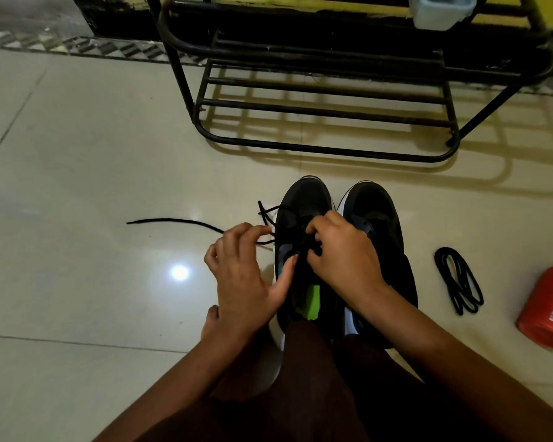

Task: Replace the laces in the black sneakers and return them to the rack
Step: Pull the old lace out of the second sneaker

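Two black sneakers stand paired on the floor, toes toward the rack. Left hand pinches the lace trailing leftward; right hand, fingers curled, grips it over the left shoe eyelets.

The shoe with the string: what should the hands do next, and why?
Probably pull the loose lace through. The left hand pinches it beside the shoe, the right hand holds it at the eyelets, and a long tail lies slack on the floor.
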`<action>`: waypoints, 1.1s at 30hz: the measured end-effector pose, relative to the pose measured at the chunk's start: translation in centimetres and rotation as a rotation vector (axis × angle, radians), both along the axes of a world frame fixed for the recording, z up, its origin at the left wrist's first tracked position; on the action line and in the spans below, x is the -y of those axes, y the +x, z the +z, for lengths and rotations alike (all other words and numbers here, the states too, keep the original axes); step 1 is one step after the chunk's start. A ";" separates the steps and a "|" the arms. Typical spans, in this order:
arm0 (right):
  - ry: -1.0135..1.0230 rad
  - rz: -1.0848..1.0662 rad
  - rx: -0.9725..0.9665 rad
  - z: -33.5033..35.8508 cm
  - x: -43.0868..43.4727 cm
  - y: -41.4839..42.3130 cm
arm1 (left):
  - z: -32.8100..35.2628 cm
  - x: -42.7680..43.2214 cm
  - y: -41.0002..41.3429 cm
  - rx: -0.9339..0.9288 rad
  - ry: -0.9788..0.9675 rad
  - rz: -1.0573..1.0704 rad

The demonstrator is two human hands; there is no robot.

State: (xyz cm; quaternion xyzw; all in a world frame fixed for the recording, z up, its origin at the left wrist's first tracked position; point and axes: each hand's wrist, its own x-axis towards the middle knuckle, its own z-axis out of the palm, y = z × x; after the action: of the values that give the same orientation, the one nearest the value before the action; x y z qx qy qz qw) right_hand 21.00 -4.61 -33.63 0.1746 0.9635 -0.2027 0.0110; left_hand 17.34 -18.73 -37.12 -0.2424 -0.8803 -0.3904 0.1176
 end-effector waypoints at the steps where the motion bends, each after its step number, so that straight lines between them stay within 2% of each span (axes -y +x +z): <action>1: -0.007 -0.011 0.013 -0.1 0.0 -0.1 | -0.1 0.0 0.0 -0.018 -0.065 -0.038; 5: -0.055 -0.063 0.011 -0.5 0.1 -0.1 | -0.8 -0.1 0.1 -0.004 -0.192 -0.145; 10: -0.254 -0.126 -0.041 -1.0 -0.3 0.1 | -1.4 -0.4 0.1 0.006 -0.153 -0.142; 16: -0.345 -0.028 -0.018 -1.3 -1.3 -0.1 | -1.1 -0.4 0.3 0.112 -0.116 -0.125; 23: -0.368 -0.026 -0.195 -1.1 -1.5 0.6 | -0.7 -0.3 0.4 0.135 -0.154 -0.114; 28: -0.131 0.097 -0.188 -0.8 -1.1 0.5 | -0.5 -0.5 0.2 0.138 -0.198 -0.142; 30: -0.146 0.137 -0.172 -0.6 -0.7 0.4 | -0.5 -0.5 0.3 0.144 -0.190 -0.139; 33: -0.263 0.067 -0.156 0.0 -1.0 0.2 | -0.4 -0.3 0.3 0.151 -0.192 -0.127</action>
State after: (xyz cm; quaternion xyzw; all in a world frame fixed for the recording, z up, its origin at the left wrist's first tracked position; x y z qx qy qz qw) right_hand 21.20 -3.66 -33.64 0.1230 0.9319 -0.3394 -0.0343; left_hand 17.64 -18.41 -37.54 -0.2777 -0.9029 -0.3281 0.0021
